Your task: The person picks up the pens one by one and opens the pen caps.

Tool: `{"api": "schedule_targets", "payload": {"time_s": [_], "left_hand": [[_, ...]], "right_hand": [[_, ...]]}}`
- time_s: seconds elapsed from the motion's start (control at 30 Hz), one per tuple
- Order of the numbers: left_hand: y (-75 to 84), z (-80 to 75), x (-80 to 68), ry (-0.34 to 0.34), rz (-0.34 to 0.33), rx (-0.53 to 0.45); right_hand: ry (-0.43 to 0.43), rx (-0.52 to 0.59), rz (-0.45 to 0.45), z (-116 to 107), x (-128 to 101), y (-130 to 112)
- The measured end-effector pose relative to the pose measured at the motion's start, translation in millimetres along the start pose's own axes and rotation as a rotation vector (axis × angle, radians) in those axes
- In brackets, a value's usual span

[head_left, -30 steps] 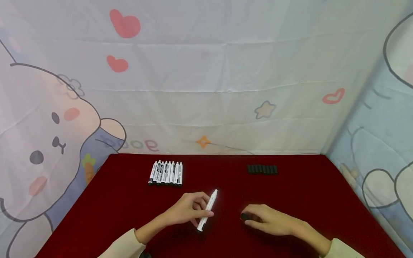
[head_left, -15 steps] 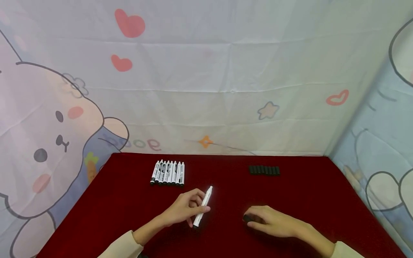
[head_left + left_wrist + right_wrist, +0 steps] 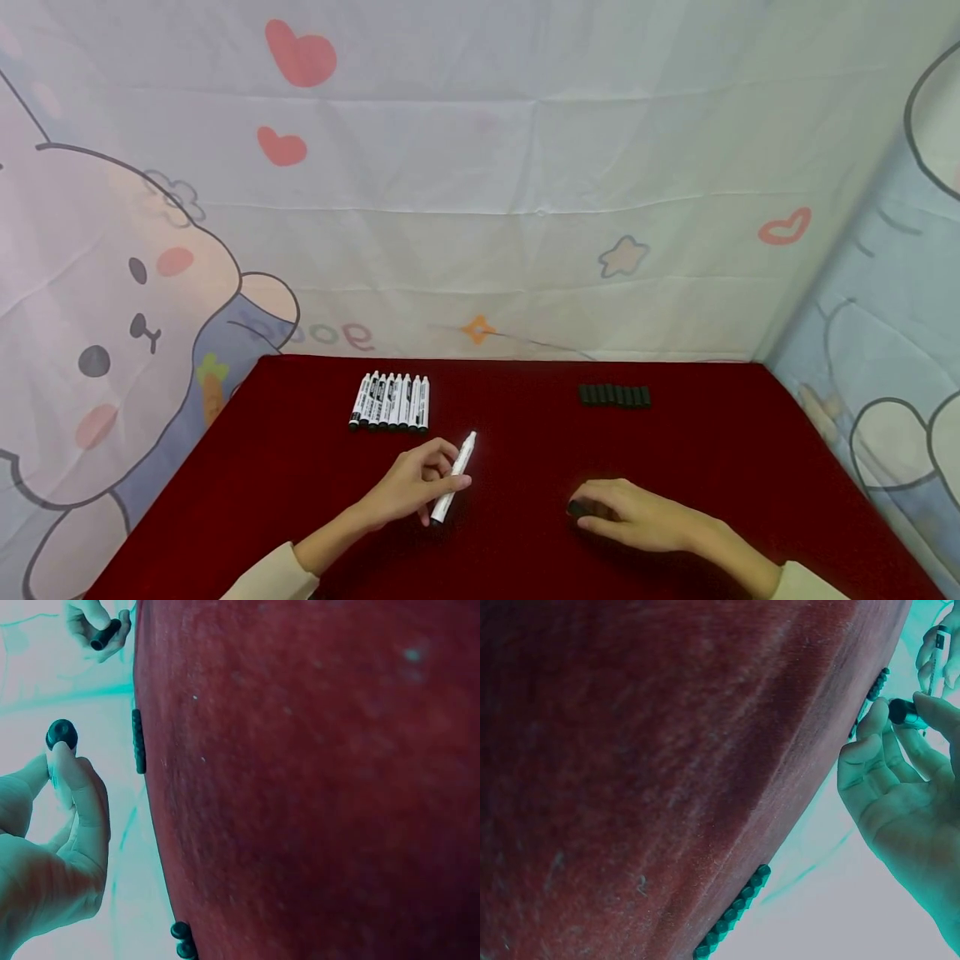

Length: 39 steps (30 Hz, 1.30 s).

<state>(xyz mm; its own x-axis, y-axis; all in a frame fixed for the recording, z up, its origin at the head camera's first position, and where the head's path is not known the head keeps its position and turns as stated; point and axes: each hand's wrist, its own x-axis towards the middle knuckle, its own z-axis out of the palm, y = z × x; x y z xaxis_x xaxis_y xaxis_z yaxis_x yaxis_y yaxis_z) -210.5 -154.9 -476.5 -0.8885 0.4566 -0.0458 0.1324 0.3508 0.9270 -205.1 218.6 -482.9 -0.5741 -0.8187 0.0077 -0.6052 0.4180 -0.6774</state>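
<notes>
My left hand [image 3: 412,486] pinches an uncapped white marker [image 3: 454,478] between thumb and fingers, its white tip pointing up and away and its black end low toward me. In the left wrist view that black end [image 3: 61,735] faces the camera. To the right, my right hand [image 3: 628,514] holds a small black marker cap [image 3: 577,508] between thumb and fingertips. The right wrist view shows the cap [image 3: 904,712] as a short dark cylinder with an open-looking end. Marker and cap are apart, with a stretch of red cloth between the hands.
A row of several uncapped white markers [image 3: 390,402] lies at the back left of the red-covered table [image 3: 510,400]. At the back right, several black caps [image 3: 615,396] lie side by side. A printed curtain [image 3: 480,167] hangs behind the table.
My left hand has moved left with the marker, away from the right hand. The right hand has stayed nearly in place, still holding the cap.
</notes>
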Motion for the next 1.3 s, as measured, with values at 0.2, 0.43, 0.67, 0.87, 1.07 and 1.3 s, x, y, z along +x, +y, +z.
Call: {"api": "schedule_targets", "payload": {"time_s": [0.2,0.43,0.67,0.87,1.07,1.3], "left_hand": [[-3.5,-7.2,-2.4,0.062,-0.026,0.013],[-5.7,-19.1,-1.9,0.141,-0.043,0.056],[-11.1,-28.1,-1.7,0.16,-0.043,0.054],[-18.0,-31.7,-5.4,0.196,-0.07,0.057],[-19.2,-35.2,-7.2,0.21,-0.064,0.064],[-19.6,-43.8,-9.5,0.239,-0.069,0.072]], "right_hand": [[-0.005,0.009,0.001,0,0,-1],[-0.006,0.015,-0.001,-1,-1,0],[-0.003,0.018,-0.023,-1,-4,3],[-0.009,0.032,-0.044,4,-7,5],[0.002,0.025,-0.056,7,-8,6],[-0.002,-0.006,-0.052,2,-8,4]]}}
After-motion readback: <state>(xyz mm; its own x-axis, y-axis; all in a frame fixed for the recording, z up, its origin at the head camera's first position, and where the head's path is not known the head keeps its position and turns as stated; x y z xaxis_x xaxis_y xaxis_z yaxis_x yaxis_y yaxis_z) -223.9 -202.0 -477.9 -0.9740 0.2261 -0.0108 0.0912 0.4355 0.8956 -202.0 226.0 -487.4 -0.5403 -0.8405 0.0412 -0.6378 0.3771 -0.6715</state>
